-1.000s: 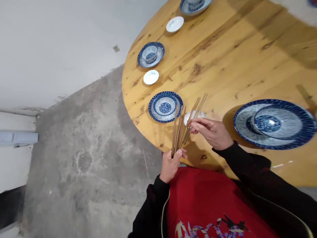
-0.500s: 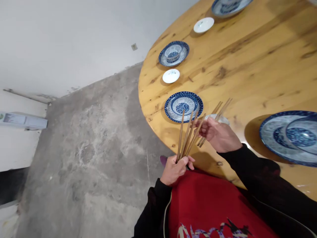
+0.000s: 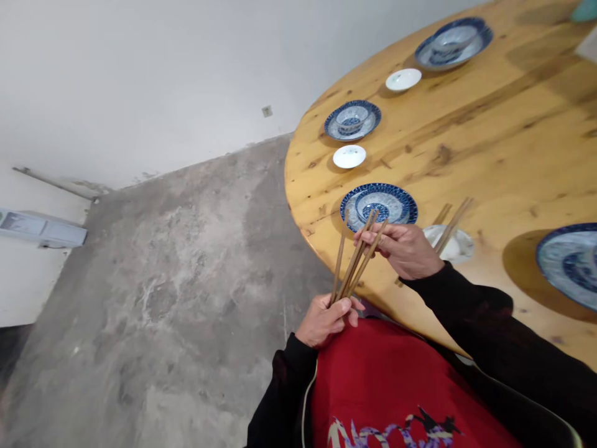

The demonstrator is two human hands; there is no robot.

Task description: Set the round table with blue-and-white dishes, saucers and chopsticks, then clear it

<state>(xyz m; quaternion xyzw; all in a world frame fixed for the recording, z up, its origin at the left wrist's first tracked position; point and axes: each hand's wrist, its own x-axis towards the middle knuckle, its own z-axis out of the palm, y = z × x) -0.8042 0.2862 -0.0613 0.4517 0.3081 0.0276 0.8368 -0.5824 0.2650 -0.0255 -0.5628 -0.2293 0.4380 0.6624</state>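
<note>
Before the red top [image 3: 373,367], the left hand [image 3: 329,320] wraps its grip round the lower ends of bundled chopsticks [image 3: 352,266]; the right hand [image 3: 407,250], grip pinched together, holds their upper part. Beyond, on the surface [image 3: 494,180], other chopsticks [image 3: 452,230] cross a white dish [image 3: 462,250].

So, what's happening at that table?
Someone's left hand is holding a bunch of chopsticks near the table's edge. The right hand is at their upper part. More chopsticks lie across a small white dish. Blue-and-white plates with bowls on them stand around the table.
</note>
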